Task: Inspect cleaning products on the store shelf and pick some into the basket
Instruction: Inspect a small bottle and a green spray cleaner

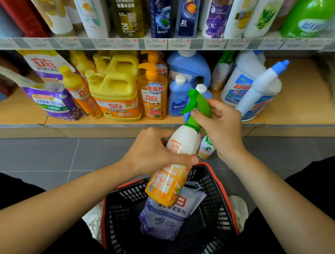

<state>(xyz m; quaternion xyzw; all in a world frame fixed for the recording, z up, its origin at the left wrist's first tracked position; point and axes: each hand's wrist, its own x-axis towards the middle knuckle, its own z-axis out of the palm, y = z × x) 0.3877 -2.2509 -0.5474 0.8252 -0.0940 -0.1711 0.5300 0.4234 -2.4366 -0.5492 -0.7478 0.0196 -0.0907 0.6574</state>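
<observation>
Evidently left fingers [180,159] are wrapping the spray bottle [168,181] mid-body, right fingers [214,105] curling round its trigger [195,101] — likely rigid, slick, weighty.

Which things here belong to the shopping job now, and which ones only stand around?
In the job: spray bottle, gripped by left hand and right hand; basket; purple pouch inside it.
Just around: yellow jugs, blue bottles, white bottle on lower shelf; shampoo bottles above.

Grey tiled floor [40,157], pale grout lines. White left shoe [93,223] and white right shoe [239,208] rest on it, well apart. Black trousers [1,190] at lower corners. Price labels [156,44] in a row beneath shampoo bottles [161,12].
</observation>
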